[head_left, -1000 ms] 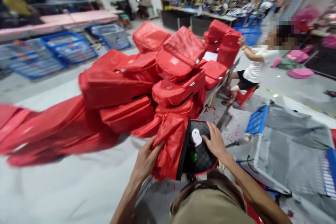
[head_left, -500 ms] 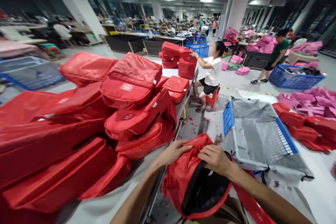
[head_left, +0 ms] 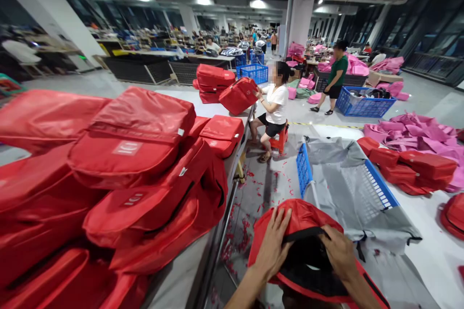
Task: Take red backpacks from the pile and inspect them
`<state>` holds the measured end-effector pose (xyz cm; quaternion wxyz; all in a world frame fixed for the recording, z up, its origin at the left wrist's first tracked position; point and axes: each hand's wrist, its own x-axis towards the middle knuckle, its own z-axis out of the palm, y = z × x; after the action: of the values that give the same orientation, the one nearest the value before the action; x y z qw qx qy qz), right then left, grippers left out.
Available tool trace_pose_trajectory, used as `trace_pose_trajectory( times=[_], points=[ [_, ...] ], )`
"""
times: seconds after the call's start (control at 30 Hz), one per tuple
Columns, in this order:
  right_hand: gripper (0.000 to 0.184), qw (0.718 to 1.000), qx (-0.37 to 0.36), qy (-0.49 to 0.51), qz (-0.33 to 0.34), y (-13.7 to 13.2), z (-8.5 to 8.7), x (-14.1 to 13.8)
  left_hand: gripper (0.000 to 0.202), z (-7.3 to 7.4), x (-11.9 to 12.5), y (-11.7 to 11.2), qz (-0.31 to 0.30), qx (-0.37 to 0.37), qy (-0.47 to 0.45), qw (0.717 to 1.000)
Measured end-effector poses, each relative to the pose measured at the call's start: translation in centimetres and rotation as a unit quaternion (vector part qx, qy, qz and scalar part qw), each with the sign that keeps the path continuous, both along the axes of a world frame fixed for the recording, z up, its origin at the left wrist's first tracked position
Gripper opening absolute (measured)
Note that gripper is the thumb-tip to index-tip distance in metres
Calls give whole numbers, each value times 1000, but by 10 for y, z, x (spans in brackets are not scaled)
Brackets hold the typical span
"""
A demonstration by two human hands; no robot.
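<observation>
I hold a red fabric bag with a black lining and black edging in front of me, low in the view. My left hand grips its red outer fabric on the left, fingers pressed onto the cloth. On the right, my right hand is curled over the black rim of the opening. The bag's inside is mostly hidden by my hands.
A table at my left carries a big pile of red bags. A blue crate lined with grey cloth stands ahead right. A seated person in white handles a red bag further along the table. Red and pink bags lie at the right.
My view has swung right and lifted. The bag has come lower and nearer to me, and both hands have shifted their grip on it.
</observation>
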<state>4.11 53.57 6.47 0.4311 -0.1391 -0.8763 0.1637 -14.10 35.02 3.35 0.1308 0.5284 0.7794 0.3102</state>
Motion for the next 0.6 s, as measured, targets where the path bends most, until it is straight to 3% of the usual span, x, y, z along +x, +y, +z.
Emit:
trace_pose_trajectory(
  times=[0.1, 0.2, 0.33, 0.4, 0.5, 0.6],
  points=[
    [49, 999, -39, -12, 33, 19, -10, -22, 76, -3, -23, 22, 7, -56, -34, 998],
    [49, 996, -45, -35, 66, 40, -25, -40, 82, 0, -36, 36, 48, -14, -38, 998],
    [54, 986, -58, -104, 118, 77, -37, -64, 89, 19, -54, 54, 86, -23, -103, 991],
    [62, 945, -150, -236, 169, 95, -29, -80, 81, 36, -67, 63, 101, -55, -140, 983],
    [74, 834, -325, -410, 178, 115, -5, -110, 57, 55, -89, 78, 108, -55, -227, 966],
    [70, 781, -402, -434, 202, 130, -4, -140, 32, 50, -109, 96, 128, -19, -361, 924]
  ],
)
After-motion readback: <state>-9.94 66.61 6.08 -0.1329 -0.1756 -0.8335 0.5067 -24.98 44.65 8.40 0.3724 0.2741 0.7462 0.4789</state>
